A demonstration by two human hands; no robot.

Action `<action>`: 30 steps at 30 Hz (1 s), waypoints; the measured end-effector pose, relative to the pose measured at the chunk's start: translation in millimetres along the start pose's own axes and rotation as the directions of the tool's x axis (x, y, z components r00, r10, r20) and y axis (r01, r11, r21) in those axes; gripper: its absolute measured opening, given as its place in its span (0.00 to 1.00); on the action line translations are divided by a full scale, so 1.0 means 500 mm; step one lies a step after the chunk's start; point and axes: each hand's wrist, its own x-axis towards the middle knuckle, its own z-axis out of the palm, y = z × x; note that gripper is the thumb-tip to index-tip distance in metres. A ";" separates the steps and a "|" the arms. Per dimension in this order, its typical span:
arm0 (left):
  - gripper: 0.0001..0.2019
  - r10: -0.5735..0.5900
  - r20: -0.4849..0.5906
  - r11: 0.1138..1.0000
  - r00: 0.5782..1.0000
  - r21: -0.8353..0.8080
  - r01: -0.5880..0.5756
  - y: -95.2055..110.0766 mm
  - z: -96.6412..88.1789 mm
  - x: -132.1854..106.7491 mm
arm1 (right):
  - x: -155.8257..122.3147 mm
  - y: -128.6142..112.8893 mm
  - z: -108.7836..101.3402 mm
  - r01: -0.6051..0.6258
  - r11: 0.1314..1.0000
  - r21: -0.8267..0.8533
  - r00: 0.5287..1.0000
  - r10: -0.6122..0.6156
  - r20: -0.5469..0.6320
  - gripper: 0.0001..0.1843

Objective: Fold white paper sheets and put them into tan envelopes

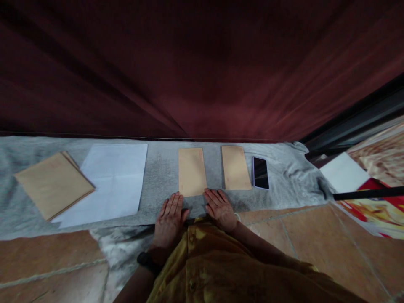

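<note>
A person in a mustard-yellow buttoned shirt (pixel 217 265) laid both hands palm-down on a grey, soft-looking cloth (pixel 164 168), framing a small rectangular tan paper envelope (pixel 192 172) with red print. The envelope lay flat, directly in front of the wearer. The left hand (pixel 170 213), a black band (pixel 149 263) around its wrist, stretched its fingers to the near left corner; the right hand (pixel 220 208) extended its own to the near right corner. Both hands' fingers were straight and relaxed, clasping nothing, though whether the left fingertips pressed on the paper could not be told.

Just beyond the right hand sat a second tan paper envelope (pixel 235 168), with a dark-screened phone in a pale purple case (pixel 260 172) beside it. Well to the left, larger square-looking tan paper envelopes (pixel 52 185) overlapped white paper sheets (pixel 116 176). A dark maroon fabric drape (pixel 202 84) rose behind the cloth, and terracotta-coloured floor tiles (pixel 315 240) showed below.
</note>
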 end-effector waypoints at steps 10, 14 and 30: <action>0.28 0.135 0.033 0.985 0.990 -0.117 -0.130 0.037 0.016 0.052 | 0.005 -0.006 -0.005 -0.019 1.000 -0.003 1.000 0.019 0.005 0.28; 0.25 0.147 0.035 0.985 0.989 -0.101 -0.143 0.045 0.032 0.052 | 0.007 -0.006 -0.010 -0.019 1.000 0.013 1.000 0.019 0.002 0.27; 0.22 0.117 0.020 0.992 0.993 -0.058 -0.115 0.043 0.024 0.054 | 0.012 -0.004 -0.006 -0.019 1.000 0.015 1.000 0.019 0.014 0.27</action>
